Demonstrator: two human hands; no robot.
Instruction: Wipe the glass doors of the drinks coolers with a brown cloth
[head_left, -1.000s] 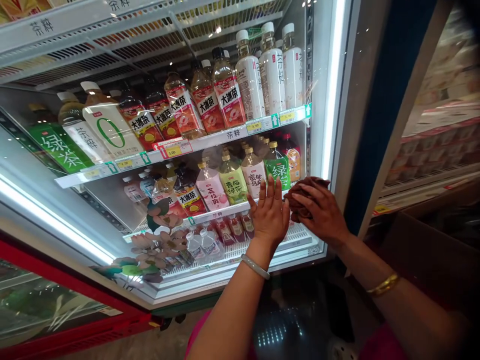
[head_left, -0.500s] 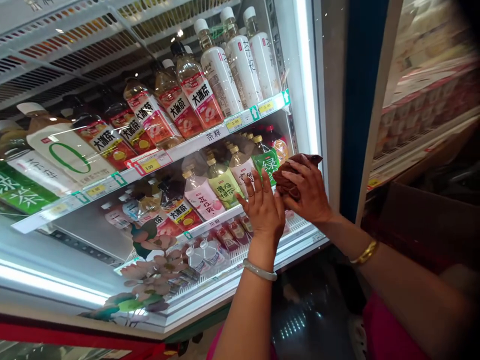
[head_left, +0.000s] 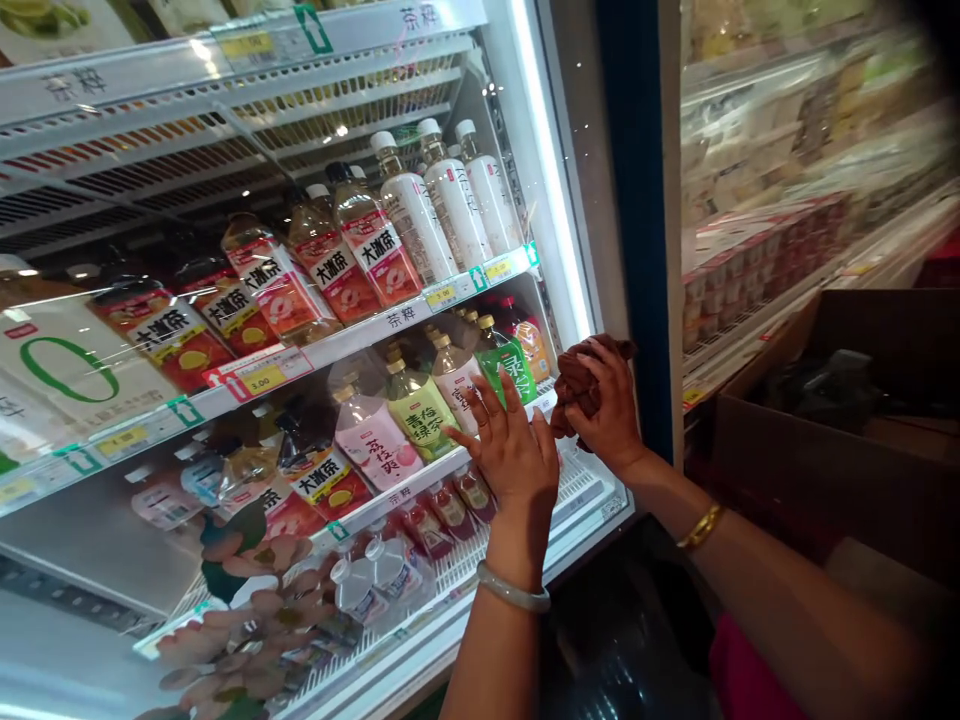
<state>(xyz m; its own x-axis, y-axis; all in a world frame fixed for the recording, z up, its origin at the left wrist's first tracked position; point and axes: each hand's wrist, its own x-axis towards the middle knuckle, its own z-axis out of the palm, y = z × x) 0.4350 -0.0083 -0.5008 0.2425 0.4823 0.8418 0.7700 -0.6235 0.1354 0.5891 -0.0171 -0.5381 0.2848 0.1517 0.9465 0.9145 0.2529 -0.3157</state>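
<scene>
A crumpled brown cloth [head_left: 577, 385] is bunched under the fingers of my right hand [head_left: 609, 415], against the right edge of a glass cooler door. A gold bangle [head_left: 701, 527] circles that wrist. My left hand [head_left: 517, 450] is spread with its fingers apart, up against the glass, holding nothing. It wears a pale bangle [head_left: 514, 590]. Behind the glass, close to my left hand, stand a green tea bottle [head_left: 506, 365], a yellow-green bottle [head_left: 420, 415] and a pink-labelled bottle [head_left: 379, 440].
White shelves [head_left: 360, 335] with price tags hold several bottled drinks. A flower decoration [head_left: 255, 610] covers the lower left of the glass. A dark blue pillar [head_left: 637, 200] divides this cooler from another display [head_left: 780, 240]. An open cardboard box [head_left: 840, 400] sits at the right.
The camera view has turned to the right and up, so the shelves shift left and lower. My right hand with the cloth has moved to the door's edge. My left hand stays spread.
</scene>
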